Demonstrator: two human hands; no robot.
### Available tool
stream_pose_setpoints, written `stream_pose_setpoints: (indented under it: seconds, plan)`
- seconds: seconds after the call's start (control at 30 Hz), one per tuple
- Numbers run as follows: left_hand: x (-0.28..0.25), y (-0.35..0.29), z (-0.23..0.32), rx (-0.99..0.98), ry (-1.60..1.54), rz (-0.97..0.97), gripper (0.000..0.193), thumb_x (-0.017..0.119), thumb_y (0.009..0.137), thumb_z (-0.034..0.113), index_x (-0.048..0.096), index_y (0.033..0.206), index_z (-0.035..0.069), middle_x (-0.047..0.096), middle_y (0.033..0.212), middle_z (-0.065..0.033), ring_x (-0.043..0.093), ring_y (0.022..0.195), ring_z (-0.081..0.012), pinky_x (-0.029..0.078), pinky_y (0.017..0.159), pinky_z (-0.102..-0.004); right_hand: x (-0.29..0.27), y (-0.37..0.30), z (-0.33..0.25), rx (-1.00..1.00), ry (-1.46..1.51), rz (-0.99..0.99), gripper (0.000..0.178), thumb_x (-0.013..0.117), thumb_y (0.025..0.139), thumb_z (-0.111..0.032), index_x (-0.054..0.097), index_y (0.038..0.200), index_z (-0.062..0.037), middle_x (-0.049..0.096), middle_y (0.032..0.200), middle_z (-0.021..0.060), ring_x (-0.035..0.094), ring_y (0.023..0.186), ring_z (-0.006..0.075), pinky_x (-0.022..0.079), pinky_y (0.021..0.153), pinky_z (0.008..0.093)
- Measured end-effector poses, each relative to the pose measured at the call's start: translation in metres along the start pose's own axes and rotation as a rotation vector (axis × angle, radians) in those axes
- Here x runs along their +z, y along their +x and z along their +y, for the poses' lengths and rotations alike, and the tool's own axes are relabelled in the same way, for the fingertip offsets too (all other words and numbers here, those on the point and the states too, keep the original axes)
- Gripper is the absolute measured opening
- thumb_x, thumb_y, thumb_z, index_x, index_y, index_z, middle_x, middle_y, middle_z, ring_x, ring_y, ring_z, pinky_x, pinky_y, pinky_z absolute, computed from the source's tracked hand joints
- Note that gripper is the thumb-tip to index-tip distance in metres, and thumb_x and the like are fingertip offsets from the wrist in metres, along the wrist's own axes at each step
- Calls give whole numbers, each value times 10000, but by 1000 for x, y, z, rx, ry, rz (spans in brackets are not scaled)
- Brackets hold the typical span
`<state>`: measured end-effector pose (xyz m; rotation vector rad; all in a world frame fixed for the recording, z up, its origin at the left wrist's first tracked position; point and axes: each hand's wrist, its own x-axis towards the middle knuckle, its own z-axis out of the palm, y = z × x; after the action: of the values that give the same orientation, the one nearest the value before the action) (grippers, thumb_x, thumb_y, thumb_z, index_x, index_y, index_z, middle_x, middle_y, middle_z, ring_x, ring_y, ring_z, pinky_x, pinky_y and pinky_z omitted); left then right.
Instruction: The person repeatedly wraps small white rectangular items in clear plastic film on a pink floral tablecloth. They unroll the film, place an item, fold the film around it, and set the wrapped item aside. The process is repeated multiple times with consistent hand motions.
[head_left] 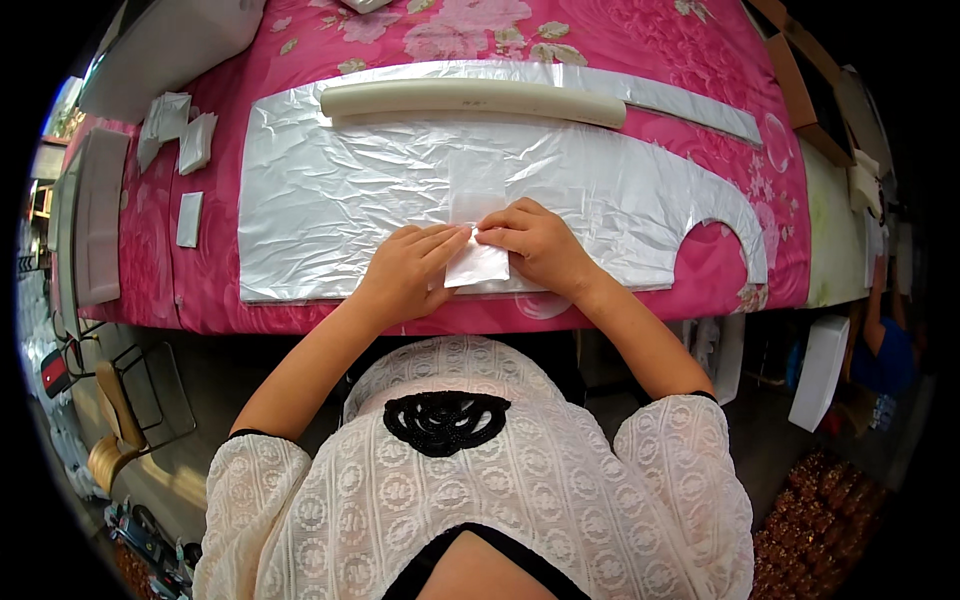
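Your left grip and your right grip are meeting at the upper edge of a small, shiny white packet, which is lying near the front edge of a wrinkled silvery sheet. The left is laying nearly straight fingers toward the packet's upper left corner; the right is curling its fingers by the upper right one — I cannot tell whether either is pinching it. A pale translucent strip is extending beyond the packet toward a long cream tube, which is showing faint printed marks, too small to read. A pink floral cloth is covering the surface — more white packets are lying at the left.
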<state>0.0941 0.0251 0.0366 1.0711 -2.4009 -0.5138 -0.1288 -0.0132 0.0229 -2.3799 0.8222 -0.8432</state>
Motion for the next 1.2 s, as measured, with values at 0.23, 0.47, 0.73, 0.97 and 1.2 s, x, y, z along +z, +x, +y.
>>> stream_pose_setpoints:
  seconds: [0.23, 0.47, 0.73, 0.97, 1.2]
  plan:
    - [2, 25, 1, -477, -214, 37, 600, 677, 734, 138, 468, 1280, 4, 682, 829, -109, 653, 736, -243, 485, 641, -341, -1, 6, -8, 407, 125, 110, 114, 619, 779, -99, 689, 865, -74, 651, 763, 85, 602, 702, 248, 476, 653, 346]
    - [6, 51, -17, -698, -263, 116, 646, 668, 781, 186, 393, 1308, -67, 667, 676, -105, 651, 619, -245, 494, 613, -321, -17, 44, 3, 1011, 338, -111, 268, 617, 826, -233, 675, 744, 15, 634, 592, 107, 632, 535, 171, 489, 570, 289]
    - [10, 48, -10, -233, 206, 151, 736, 682, 782, 216, 321, 1371, -39, 458, 1302, -178, 534, 1089, -268, 439, 880, -363, -15, 49, 15, 1058, 375, -156, 289, 622, 826, -241, 665, 686, 8, 627, 560, 86, 624, 501, 142, 489, 530, 274]
    - [44, 43, -7, -199, 263, -18, 947, 505, 801, 601, 213, 1399, -74, 194, 1479, -224, 141, 1397, -327, 123, 1123, -454, -18, 50, 9, 1027, 280, -189, 274, 672, 758, -271, 666, 693, -5, 644, 616, 114, 639, 557, 184, 499, 580, 298]
    - [41, 36, -4, -196, 197, 35, 915, 551, 820, 517, 152, 1426, -42, 110, 1501, -221, 75, 1400, -365, 117, 1120, -456, -42, 48, -9, 740, -477, -324, 254, 732, 690, -240, 646, 809, -33, 657, 817, 124, 636, 772, 267, 506, 671, 361]
